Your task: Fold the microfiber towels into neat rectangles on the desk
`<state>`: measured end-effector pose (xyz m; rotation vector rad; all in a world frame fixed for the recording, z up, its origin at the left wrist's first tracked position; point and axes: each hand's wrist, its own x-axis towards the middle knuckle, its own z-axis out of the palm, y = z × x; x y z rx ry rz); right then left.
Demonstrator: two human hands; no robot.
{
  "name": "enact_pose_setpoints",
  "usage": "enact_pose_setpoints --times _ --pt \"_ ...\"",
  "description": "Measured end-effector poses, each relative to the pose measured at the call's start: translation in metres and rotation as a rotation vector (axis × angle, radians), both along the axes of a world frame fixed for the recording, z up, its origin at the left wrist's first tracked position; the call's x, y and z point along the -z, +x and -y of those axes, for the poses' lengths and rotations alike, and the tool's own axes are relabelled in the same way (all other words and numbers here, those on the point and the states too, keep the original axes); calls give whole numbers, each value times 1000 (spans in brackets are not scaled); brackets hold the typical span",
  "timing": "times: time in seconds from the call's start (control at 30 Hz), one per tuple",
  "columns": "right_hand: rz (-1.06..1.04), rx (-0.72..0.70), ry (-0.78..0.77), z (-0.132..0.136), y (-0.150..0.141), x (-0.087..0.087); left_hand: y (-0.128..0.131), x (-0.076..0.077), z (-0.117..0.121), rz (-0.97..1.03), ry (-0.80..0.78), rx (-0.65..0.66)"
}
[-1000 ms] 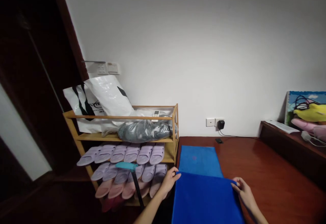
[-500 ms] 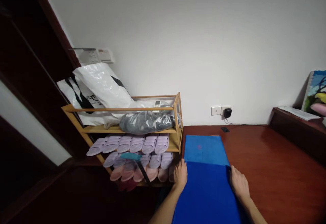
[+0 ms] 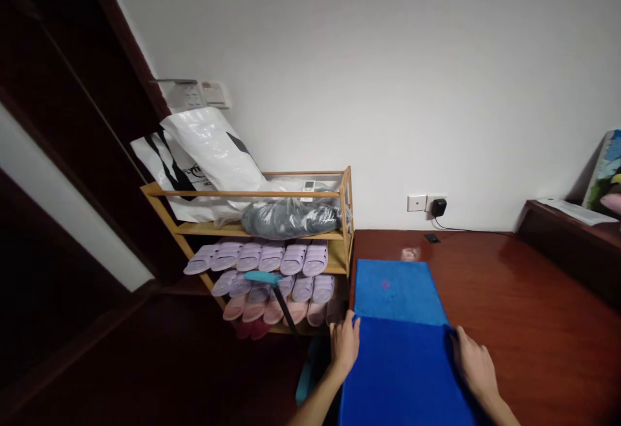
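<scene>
A blue towel lies lengthwise on the reddish-brown wooden surface. Its far part (image 3: pixel 400 290) is lighter blue with a small pinkish mark, and the darker blue part (image 3: pixel 405 374) overlaps it nearer to me. My left hand (image 3: pixel 345 347) is closed at the left corner of the dark part's far edge, pinching the fabric. At the opposite corner, my right hand (image 3: pixel 473 362) has its fingers curled over the right edge; its fingertips are partly hidden. The near end of the towel runs out of view at the bottom.
Left of the towel stands a wooden shoe rack (image 3: pixel 347 219) with lilac slippers (image 3: pixel 250 255), white bags (image 3: pixel 213 148) and a plastic-wrapped bundle (image 3: pixel 291 217). A turquoise-topped handle (image 3: pixel 262 277) rises before it. A black plug (image 3: pixel 438 207) sits in the wall socket; a raised ledge (image 3: pixel 538 225) is at right.
The dark part's edge, earlier held up by its corners, has come down onto the lighter part. The towel's far end has slid slightly toward me, and the view has shifted.
</scene>
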<state>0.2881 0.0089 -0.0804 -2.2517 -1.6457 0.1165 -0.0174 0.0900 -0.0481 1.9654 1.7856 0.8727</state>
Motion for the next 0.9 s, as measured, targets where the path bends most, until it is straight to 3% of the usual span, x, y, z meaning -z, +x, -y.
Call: enact_pose_setpoints --times 0.07,0.17,0.3,0.4,0.57,0.73,0.9 --pt "-192 51 12 6 4 -16 -8 -9 2 114 19 51" --pt "-501 93 173 9 12 -48 -16 -31 4 358 27 115" --pt "-772 -77 320 2 26 -99 -15 -75 -4 747 -2 177" --pt "-831 -99 360 -16 37 -126 -8 -104 -24 800 16 224" --pt "-952 -79 317 -58 47 -140 -2 -123 -67 834 -65 319" --pt "-971 -54 354 -92 52 -144 -6 -122 -100 848 -214 366" --pt "-926 -43 385 -116 50 -145 -3 -121 -129 838 -242 282"
